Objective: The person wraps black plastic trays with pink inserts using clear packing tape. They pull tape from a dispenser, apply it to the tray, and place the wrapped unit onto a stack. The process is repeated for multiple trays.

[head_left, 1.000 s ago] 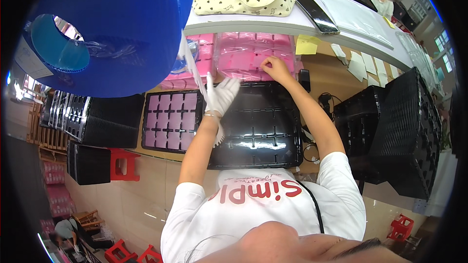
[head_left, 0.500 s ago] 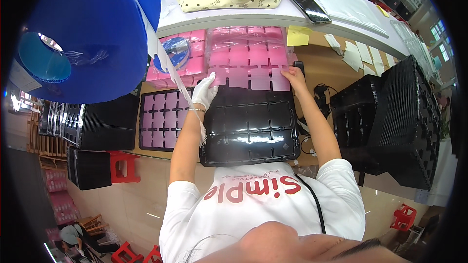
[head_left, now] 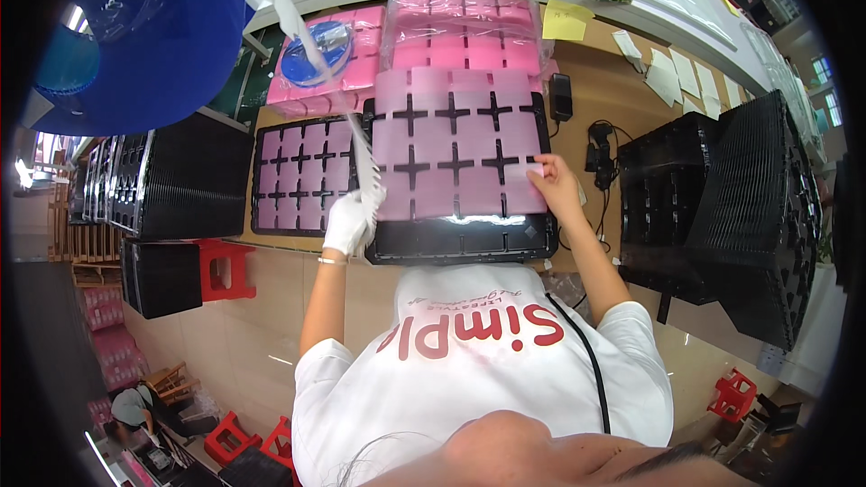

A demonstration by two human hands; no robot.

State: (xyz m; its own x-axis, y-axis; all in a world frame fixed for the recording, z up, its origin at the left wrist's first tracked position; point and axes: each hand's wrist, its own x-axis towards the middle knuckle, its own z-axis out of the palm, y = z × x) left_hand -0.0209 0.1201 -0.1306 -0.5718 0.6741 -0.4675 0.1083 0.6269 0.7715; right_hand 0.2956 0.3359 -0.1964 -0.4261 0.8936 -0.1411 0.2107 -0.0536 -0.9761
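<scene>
A thin pink sheet (head_left: 435, 137) with cross-shaped cut-outs lies over a black plastic tray (head_left: 424, 241) in front of me, whose near strip shows bare. My right hand (head_left: 557, 186), ungloved, pinches the sheet's right edge between thumb and fingers. At the opposite edge, low on the left, my left hand (head_left: 350, 222) in a white glove is closed on the sheet, its fingertips partly hidden by a hanging white frayed strip (head_left: 363, 158). To the left lies another black tray (head_left: 255, 203) covered with a similar pink sheet (head_left: 302, 176).
Behind the tray sits a plastic-wrapped pink stack (head_left: 460, 36); a blue tape roll (head_left: 316, 54) rests on another. Black tray stacks stand left (head_left: 194, 176) and right (head_left: 749, 216). A large blue roll (head_left: 135, 45) looms upper left. A black adapter (head_left: 561, 97) and cables (head_left: 600, 149) lie right.
Both hands have drawn the pink sheet toward me from the pink stack, over the black tray. The view has tilted, so the shelf with the bag sits higher.
</scene>
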